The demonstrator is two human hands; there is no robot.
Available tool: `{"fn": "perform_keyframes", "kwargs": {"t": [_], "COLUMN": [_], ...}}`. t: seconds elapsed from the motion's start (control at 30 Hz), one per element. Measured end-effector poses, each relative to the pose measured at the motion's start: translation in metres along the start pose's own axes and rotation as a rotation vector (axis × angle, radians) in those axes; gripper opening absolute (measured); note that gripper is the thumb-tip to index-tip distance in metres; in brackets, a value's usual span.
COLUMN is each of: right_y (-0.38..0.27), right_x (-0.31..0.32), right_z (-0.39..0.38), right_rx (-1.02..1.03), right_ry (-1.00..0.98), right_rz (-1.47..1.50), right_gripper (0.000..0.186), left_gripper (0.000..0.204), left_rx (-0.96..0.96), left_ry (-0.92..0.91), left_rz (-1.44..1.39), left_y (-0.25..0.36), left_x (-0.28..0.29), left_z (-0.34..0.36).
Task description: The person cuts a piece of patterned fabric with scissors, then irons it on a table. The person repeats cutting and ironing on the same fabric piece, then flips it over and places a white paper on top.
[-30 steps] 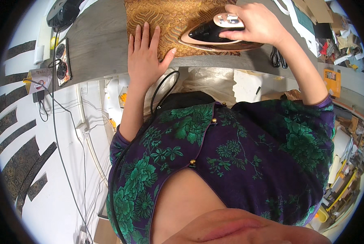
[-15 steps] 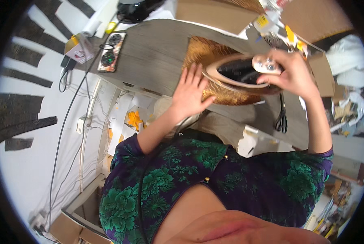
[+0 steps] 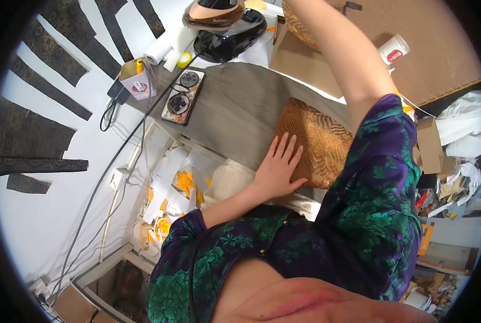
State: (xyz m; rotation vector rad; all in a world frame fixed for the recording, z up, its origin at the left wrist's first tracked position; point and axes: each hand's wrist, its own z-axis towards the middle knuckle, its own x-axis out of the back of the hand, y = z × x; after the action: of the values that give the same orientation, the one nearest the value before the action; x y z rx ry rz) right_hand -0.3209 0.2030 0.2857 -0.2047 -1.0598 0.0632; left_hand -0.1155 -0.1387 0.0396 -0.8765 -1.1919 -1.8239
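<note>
My left hand (image 3: 279, 171) lies flat with fingers spread on the left edge of a piece of shiny gold-brown patterned fabric (image 3: 326, 145). The fabric rests on the grey covered ironing surface (image 3: 235, 107). From the right, my right forearm (image 3: 332, 37) reaches far forward and leaves the view at the top edge, so the hand itself is hidden. A bronze-coloured iron (image 3: 214, 19) shows at the top, cut off by the edge, just above a glossy black base (image 3: 232, 40). Whether the iron touches the base, or is held, I cannot see.
A floral flat case (image 3: 184, 97) with two round black discs and a small box (image 3: 138, 79) stand at the left. A black cable (image 3: 117, 156) runs down that side. Dark fabric strips (image 3: 63, 56) hang on the white wall; a white cup (image 3: 394, 49) is at far right.
The iron has gone from above the fabric to the far left by the black base. My right arm has stretched forward out of view. My left hand stays on the fabric; the view has shifted.
</note>
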Motion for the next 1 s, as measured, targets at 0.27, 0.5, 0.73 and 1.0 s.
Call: {"fn": "perform_keyframes", "kwargs": {"t": [0.27,0.5,0.73,1.0], "right_y": [0.141,0.173,-0.11,-0.154], "right_x": [-0.083,-0.061,0.065,0.065], "right_z": [0.01,-0.024,-0.172,-0.571], "right_rx": [-0.127,-0.146,0.258,-1.317], "right_ry": [0.013,-0.078,0.089,0.512], "right_rz": [-0.181,-0.522,-0.406,-0.253], "right_gripper": [0.022,0.055,0.031,0.044], "left_gripper": [0.081,0.081,0.084,0.085], "left_rx": [-0.051,-0.075,-0.034,-0.031], "left_ry": [-0.028,-0.034,-0.015,-0.021], "left_rz": [-0.15,-0.184,-0.106,0.061], "left_y": [-0.003,-0.002,-0.015,-0.029], "left_x": [-0.002,-0.001,-0.016,-0.028], "left_z": [0.002,0.004,0.007,0.012]}}
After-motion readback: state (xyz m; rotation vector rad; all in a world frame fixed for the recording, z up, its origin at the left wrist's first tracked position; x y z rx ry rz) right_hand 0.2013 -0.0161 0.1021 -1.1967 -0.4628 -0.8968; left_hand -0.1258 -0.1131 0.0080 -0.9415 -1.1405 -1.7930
